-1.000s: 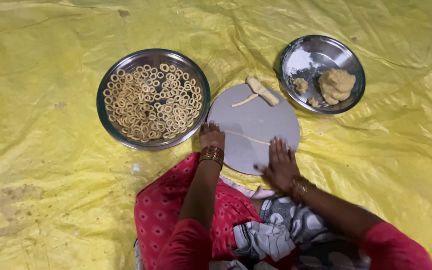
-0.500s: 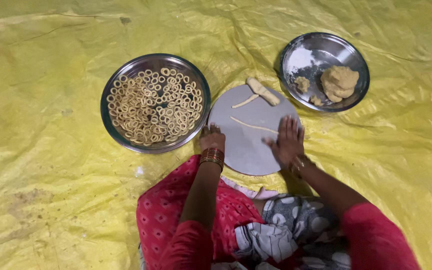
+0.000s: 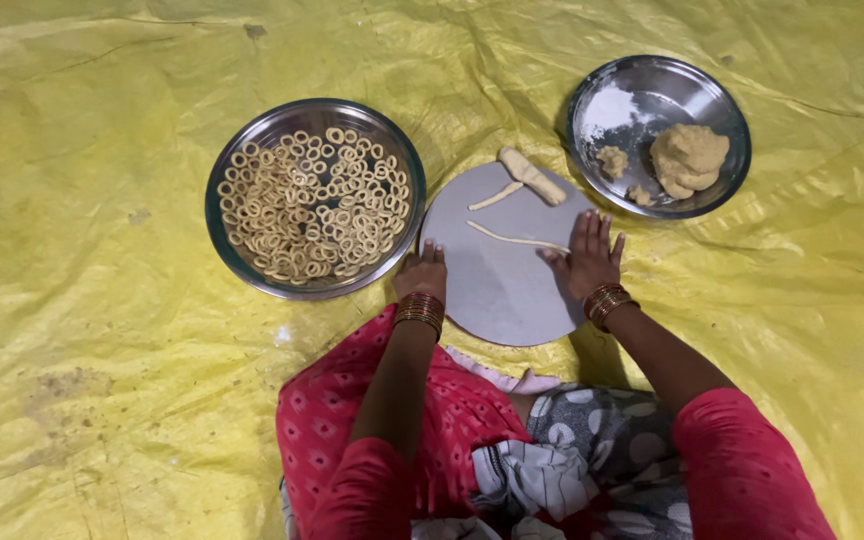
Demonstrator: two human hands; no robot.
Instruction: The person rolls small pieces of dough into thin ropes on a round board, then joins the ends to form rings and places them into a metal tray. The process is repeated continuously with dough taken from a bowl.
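A person seated on a yellow plastic sheet (image 3: 102, 330) works dough on a round grey board (image 3: 502, 290) that lies flat between two steel dishes. The board's left rim sits just beside the steel plate of dough rings (image 3: 314, 198), and its upper right rim lies near the steel bowl (image 3: 652, 90); the near rim reaches the person's lap. Open sheet stretches wide to the left, right and far side, creased but free of objects.

The right hand (image 3: 587, 258) lies palm-down at the board's right edge, fingers spread and flat, its grip fully open and closed round nothing; the fingertips press on the right end of a thin dough rope (image 3: 512, 238). The left hand (image 3: 422, 272) rests at the board's left rim, fingers curled loosely downward, touching the board and holding nothing that can be seen. Both wrists carry red-and-gold bangles.

The thin dough rope runs across the middle of the board, pale, slender and slightly bowed, tapering at its left end. Beyond it, near the board's far rim, lie a shorter thin strip (image 3: 495, 196) and a thick dough stub (image 3: 532, 176), close together. The bowl holds a dough lump (image 3: 689, 158), smaller bits and a dusting of flour.
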